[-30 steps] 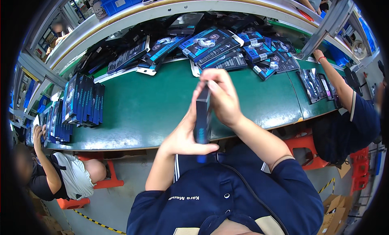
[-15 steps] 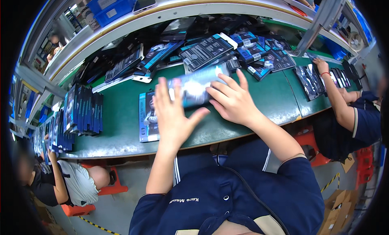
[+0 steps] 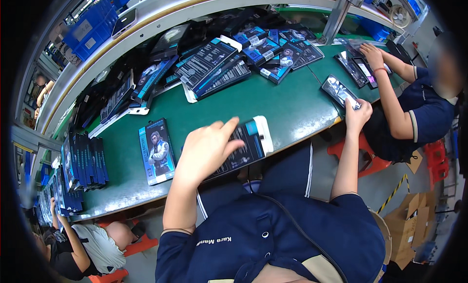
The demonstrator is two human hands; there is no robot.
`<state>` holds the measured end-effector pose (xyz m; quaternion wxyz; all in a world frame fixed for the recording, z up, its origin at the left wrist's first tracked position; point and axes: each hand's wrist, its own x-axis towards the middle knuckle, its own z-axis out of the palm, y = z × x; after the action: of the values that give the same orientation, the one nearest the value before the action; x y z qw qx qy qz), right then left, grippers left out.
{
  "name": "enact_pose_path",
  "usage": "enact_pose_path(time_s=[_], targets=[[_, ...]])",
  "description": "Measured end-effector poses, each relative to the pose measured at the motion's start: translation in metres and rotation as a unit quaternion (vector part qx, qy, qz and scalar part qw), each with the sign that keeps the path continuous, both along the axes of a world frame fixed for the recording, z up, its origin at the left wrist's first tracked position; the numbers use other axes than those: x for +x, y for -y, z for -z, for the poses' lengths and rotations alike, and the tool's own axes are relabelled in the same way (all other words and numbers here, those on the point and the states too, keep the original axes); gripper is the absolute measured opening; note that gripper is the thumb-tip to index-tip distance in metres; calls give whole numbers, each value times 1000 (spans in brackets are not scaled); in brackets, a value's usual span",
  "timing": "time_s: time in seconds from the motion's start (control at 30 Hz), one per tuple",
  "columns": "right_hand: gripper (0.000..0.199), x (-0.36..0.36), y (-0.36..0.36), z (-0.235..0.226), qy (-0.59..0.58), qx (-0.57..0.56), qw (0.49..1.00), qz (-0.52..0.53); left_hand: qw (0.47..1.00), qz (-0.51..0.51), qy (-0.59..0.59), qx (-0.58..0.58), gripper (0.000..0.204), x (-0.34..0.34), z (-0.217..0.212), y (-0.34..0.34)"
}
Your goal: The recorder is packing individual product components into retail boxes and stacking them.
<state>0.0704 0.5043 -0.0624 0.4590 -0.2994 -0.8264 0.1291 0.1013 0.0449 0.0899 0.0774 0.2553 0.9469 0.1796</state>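
Observation:
My left hand [image 3: 207,149] lies over a dark printed carton [image 3: 241,154] at the table's front edge, its fingers and thumb apart. The carton's white end flap stands open on the right; its left part is hidden under the hand. To the left lies another flat carton [image 3: 158,151], blue and black with a picture of a figure on it. Out to the right, my right hand [image 3: 357,116] grips the near end of a shiny clear-and-black plastic pack [image 3: 339,92], thumb on top.
A heap of dark and blue cartons [image 3: 209,63] fills the back of the green table [image 3: 282,107]. Upright cartons [image 3: 85,161] stand in a row at left. Another person's hand [image 3: 373,56] is among packs at right. A shelf edge [image 3: 204,12] runs above the heap.
My right hand has left the carton in the middle and reached right to a plastic pack. The carton now rests lower, at the table edge under my left hand. The view has shifted.

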Motion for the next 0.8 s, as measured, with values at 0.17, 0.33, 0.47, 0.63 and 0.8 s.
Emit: enact_pose_path(time_s=[0.17,0.33,0.47,0.63,0.8], targets=[[67,51,27,-44,-9,-468,869,-158,990,74,-117,6,78,-5,55,-14],[69,62,149,-89,-161,-526,713,-436,981,27,-156,108,87,4,44,-23],[67,50,179,-104,-77,-601,624,-493,950,-30,-179,255,100,10,14,-18],[61,52,196,-87,21,-682,485,-546,874,86,-262,400,100,5,12,-5],[60,47,215,-125,-211,-514,621,-553,903,35,-221,365,121,12,12,5]])
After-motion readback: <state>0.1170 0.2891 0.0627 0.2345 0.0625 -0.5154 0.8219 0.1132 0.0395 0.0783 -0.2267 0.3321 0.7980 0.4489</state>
